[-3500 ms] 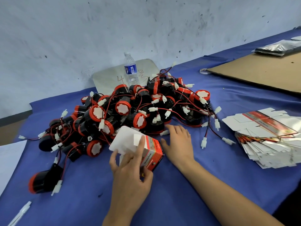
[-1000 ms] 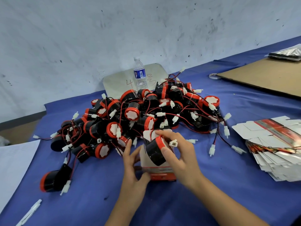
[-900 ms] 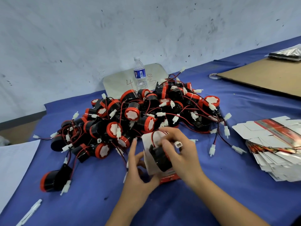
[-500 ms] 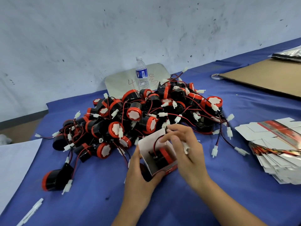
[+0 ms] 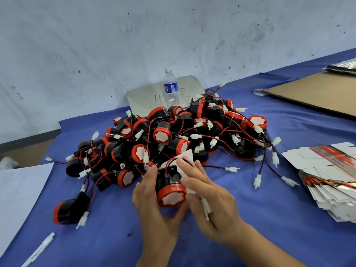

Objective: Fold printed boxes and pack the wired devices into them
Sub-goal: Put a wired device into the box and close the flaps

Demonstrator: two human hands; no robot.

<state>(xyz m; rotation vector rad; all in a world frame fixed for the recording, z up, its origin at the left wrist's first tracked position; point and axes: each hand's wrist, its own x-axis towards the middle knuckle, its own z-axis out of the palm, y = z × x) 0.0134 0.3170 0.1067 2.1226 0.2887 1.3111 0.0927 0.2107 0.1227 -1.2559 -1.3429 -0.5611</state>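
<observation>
Black plastic under a ribbed red cap: the wired device is a squat cylinder whose white scalloped face is turned toward my camera. It sits in the mouth of the printed box, of which I see only matte white card flaps behind it and to its right. A thin red wire loops over the device's back.

The left hand is curled round the box's left side and underside. The right hand lies along the right side with its fingers spread, their tips on the upper flap. A white connector is wedged between two of them.

The pile of devices, glossy and tangled in red and black leads, starts just behind the hands. One lone device lies on its side to the left.

The blue cloth shows bare in front of the wrists and in a band toward the fanned stack of flat boxes on the right. A cardboard sheet lies beyond that, well apart. On the left, a sheet of paper and a white pen lie near the table's edge.
</observation>
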